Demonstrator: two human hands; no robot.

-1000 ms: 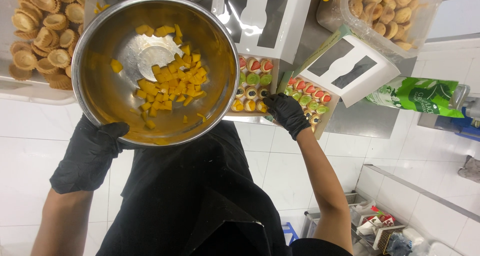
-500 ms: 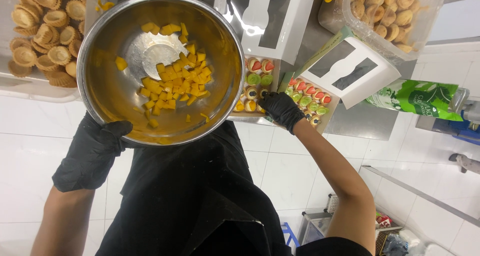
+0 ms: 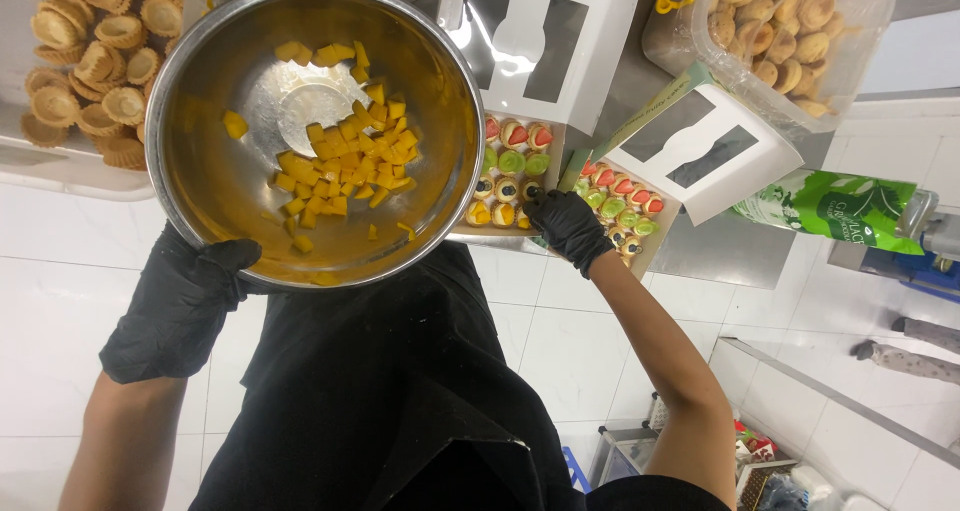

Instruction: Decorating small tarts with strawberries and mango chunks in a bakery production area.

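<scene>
At the far left I see a tray of empty tart shells (image 3: 95,66) on the worktop (image 3: 720,256). Next to it, my left hand (image 3: 180,306), in a black glove, is closed around the near rim of a steel mixing bowl (image 3: 210,211), fingers curled underneath it, holding it up over the worktop edge. The bowl carries a loose pile of yellow fruit cubes (image 3: 345,166); I judge them soft, wet and easily bruised, apt to slide on the smooth metal if the bowl tips, so a light pinch suits them. The bowl itself looks rigid and fairly light, best gripped at the rim. Further right sits an open white box of small fruit tarts (image 3: 510,176), then a second box (image 3: 620,211). My right hand (image 3: 568,226) rests between them, fingers bunched and nearly closed over a tart; I cannot tell whether it grips anything. A bag of more shells (image 3: 785,31) lies beyond.
</scene>
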